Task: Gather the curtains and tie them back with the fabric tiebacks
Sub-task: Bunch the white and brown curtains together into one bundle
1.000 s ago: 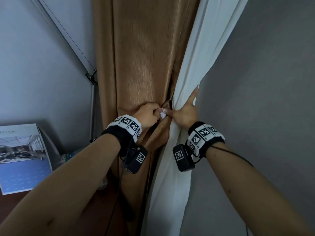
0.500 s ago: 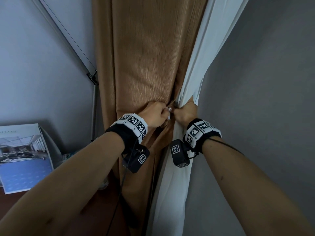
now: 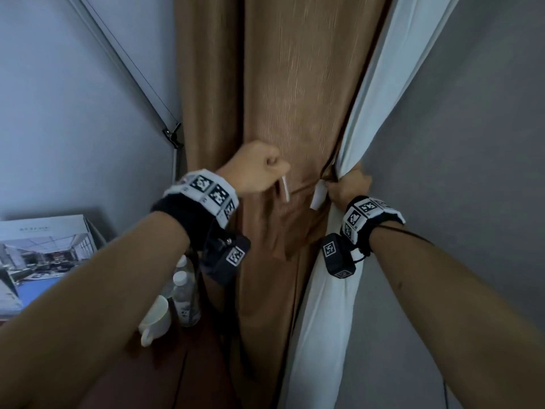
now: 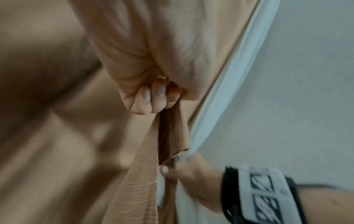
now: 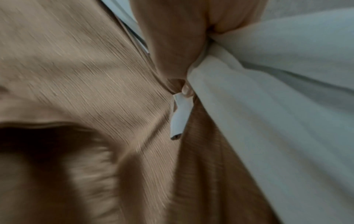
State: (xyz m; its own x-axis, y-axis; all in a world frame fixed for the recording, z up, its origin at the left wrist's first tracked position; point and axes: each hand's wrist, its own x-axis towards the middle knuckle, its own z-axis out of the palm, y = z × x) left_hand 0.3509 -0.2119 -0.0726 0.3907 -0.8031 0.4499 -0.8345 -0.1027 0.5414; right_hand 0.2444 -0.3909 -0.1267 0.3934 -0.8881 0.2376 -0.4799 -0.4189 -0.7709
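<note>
Head view, from the left: a framed picture point(image 3: 44, 255) leans against the wall on a dark surface point(image 3: 165, 367), with a white cup point(image 3: 154, 318) lying on its side and two clear bottles point(image 3: 184, 293) beside it. Next comes the brown curtain point(image 3: 283, 84), hanging with its long axis running up and down, bunched narrow at hand height. The left hand point(image 3: 255, 169) sits against its front, fingers point(image 4: 148, 98) curled tight round a fold of brown cloth that runs down and to the right from the fist; a thin white strip point(image 3: 285, 192) hangs down just under this hand. A taut brown tieback band point(image 3: 300, 188) runs nearly level across the curtain from the left hand to the right hand point(image 3: 349, 185). There a small white tab point(image 3: 318, 197) hangs downward, its long axis near vertical. The right hand's fingers point(image 5: 186, 89) pinch the top of that tab against the gathered edge, while the white curtain point(image 3: 392, 84) runs upward to the right and falls straight below the wrist. Whether the right hand also grips the white cloth, I cannot tell.
</note>
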